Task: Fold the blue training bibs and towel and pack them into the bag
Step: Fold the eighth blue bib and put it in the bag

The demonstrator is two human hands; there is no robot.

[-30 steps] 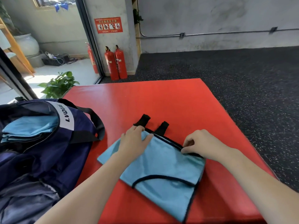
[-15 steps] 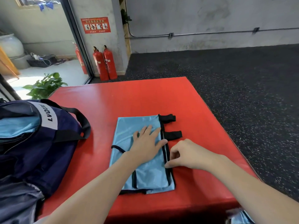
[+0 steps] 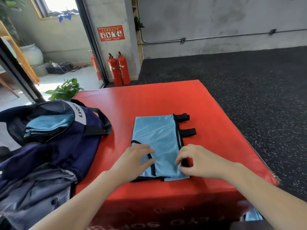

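Note:
A light blue training bib point(image 3: 157, 135) with black trim lies folded into a long rectangle on the red mat point(image 3: 166, 100), its two black straps sticking out to the right. My left hand point(image 3: 136, 158) grips the bib's near left edge, thumb on top of the cloth. My right hand point(image 3: 196, 160) pinches the near right edge at the black trim. The navy bag point(image 3: 71, 140) stands open at the left, with several folded blue bibs point(image 3: 48, 125) inside it.
A grey garment point(image 3: 33, 196) lies in front of the bag. Another piece of blue fabric point(image 3: 252, 214) shows below the mat's near right corner. Dark speckled floor surrounds the mat; two red fire extinguishers point(image 3: 118, 68) and a potted plant point(image 3: 64, 90) stand beyond.
The bib was turned from a diagonal to lie lengthwise away from me. Both hands slid back to its near end; the left went from pressing flat to gripping the left edge.

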